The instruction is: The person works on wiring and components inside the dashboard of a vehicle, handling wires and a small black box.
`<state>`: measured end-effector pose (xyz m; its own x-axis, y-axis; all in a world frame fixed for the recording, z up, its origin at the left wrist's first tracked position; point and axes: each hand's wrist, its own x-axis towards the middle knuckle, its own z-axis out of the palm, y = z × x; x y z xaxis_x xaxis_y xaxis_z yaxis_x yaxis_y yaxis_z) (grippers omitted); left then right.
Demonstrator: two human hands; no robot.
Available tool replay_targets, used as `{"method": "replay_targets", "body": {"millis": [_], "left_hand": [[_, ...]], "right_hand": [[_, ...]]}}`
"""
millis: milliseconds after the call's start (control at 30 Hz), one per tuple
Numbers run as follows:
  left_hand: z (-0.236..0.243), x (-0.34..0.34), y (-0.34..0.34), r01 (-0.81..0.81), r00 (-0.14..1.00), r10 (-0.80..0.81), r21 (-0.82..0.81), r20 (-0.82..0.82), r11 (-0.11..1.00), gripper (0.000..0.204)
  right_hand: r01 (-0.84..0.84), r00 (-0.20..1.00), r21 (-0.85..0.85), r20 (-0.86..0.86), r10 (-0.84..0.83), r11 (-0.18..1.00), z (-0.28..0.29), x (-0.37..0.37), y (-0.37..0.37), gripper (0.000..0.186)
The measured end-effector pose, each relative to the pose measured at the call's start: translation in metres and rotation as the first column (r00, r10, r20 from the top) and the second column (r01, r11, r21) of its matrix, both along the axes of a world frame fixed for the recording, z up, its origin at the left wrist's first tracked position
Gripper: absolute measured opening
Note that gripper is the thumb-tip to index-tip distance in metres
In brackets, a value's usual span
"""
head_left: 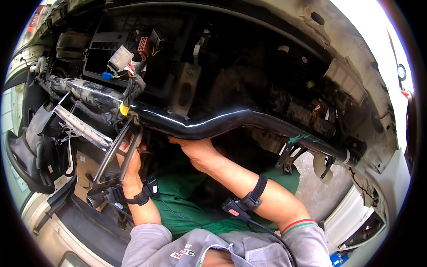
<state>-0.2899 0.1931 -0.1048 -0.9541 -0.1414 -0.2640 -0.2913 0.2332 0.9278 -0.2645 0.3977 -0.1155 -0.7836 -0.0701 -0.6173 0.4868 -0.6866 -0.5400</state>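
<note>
A glossy black cross-car beam (pixel 218 123) with a bend in its middle runs across the bare dashboard area of a vehicle. Beneath the bend is my right hand (pixel 195 149), close against the underside; the tube hides most of its fingers. My left hand (pixel 130 160) is behind an angled metal bracket (pixel 116 158) left of the bend. Its fingers look curled, close to a small dark piece I cannot make out. Yellow tape (pixel 124 109) wraps a wire bundle on the beam just above this hand.
A steering wheel (pixel 22 164) lies at the far left. Loose connectors, one white (pixel 120 58), one brown (pixel 143 47) and one blue (pixel 107 76), hang above the beam. An upright metal bracket (pixel 185 91) rises behind it. Cabled black modules (pixel 235 209) are strapped to my forearms.
</note>
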Motion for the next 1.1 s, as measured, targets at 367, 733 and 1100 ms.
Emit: {"method": "replay_targets", "body": {"millis": [367, 733, 1100], "left_hand": [[0.025, -0.014, 0.027, 0.335, 0.925, -0.350, 0.117, 0.148, 0.935, 0.034], [0.021, -0.009, 0.040, 0.121, 0.992, -0.115, 0.127, -0.055, 0.985, 0.031], [-0.006, -0.016, 0.019, 0.178, 0.930, -0.096, 0.205, -0.356, 0.963, 0.035]], "right_hand": [[-0.073, 0.997, -0.015, 0.037, 0.074, 0.997, 0.009, -0.006, 0.000, 0.018], [0.116, 0.991, 0.312, -0.099, -0.089, 0.943, -0.022, 0.006, 0.041, 0.021], [-0.157, 0.972, 0.301, -0.119, 0.201, 0.941, 0.001, 0.005, 0.032, 0.025]]}}
